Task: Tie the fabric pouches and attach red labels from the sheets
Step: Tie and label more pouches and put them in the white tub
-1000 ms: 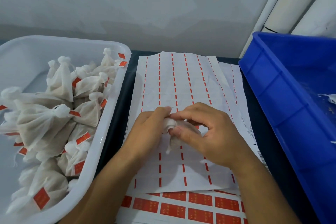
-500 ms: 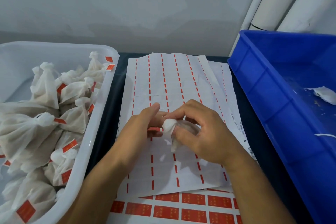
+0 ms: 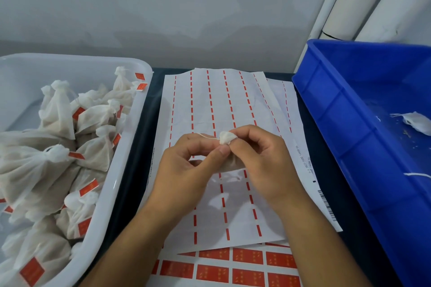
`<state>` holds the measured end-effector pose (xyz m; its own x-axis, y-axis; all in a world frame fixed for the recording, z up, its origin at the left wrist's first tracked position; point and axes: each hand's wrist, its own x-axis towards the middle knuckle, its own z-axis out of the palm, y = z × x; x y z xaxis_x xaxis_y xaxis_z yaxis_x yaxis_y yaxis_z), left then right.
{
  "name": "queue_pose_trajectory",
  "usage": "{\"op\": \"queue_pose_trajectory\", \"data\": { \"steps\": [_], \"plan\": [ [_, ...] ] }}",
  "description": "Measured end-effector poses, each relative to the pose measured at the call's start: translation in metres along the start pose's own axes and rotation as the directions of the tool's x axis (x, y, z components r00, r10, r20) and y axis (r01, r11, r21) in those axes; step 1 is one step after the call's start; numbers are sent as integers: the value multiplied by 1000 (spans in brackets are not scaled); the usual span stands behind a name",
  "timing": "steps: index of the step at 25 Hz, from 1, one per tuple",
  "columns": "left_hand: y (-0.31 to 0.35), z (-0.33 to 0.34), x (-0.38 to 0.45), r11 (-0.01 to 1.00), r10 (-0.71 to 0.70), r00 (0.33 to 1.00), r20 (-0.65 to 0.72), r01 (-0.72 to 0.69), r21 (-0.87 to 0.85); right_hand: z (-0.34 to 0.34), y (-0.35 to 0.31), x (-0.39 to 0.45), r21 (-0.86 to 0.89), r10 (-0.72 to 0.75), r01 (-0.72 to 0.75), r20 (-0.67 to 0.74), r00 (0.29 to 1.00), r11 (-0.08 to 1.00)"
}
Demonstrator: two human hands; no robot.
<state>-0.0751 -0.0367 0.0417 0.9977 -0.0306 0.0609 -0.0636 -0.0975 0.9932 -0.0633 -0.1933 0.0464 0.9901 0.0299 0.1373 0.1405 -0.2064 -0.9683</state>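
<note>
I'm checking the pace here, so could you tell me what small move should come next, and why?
Probably pull the string taut to close the pouch: the left hand pinches the string, the right hand holds the pouch neck, and no red label shows on it.

Two bare forearms, no sleeves in view. Left hand and right hand bare: no gloves, rings or watch; short trimmed nails.

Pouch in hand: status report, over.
Both hands on it: right hand grips pouch neck, left hand pinches its string. No red label on it yet. Nothing obstructing.
</note>
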Motion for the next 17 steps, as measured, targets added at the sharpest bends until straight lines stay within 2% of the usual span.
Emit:
{"op": "queue_pose_trajectory", "data": {
  "steps": [4, 9, 11, 14, 15, 17],
  "plan": [
    [-1, -1, 2, 1000, 14, 994, -106, -14, 0, -1, -2, 0, 64, 68, -69, 13, 998, 996],
    [-7, 2, 3, 996, -14, 986, -164, 28, 87, -2, -2, 0, 226, 265, -291, 139, 954, 930],
    [-7, 4, 3, 995, -20, 986, -167, 36, 94, -1, -1, 1, 335, 313, -368, 207, 927, 867],
    [-6, 5, 2, 997, -40, 987, -155, 51, 63, -1, 2, 1, 516, 390, -489, 295, 872, 703],
    [-6, 6, 2, 997, -43, 988, -148, 52, 58, -1, 2, 1, 544, 400, -514, 323, 858, 663],
    [-6, 6, 1, 996, -30, 989, -143, 42, 82, -2, 3, 2, 540, 398, -534, 358, 845, 650]
  ]
}}
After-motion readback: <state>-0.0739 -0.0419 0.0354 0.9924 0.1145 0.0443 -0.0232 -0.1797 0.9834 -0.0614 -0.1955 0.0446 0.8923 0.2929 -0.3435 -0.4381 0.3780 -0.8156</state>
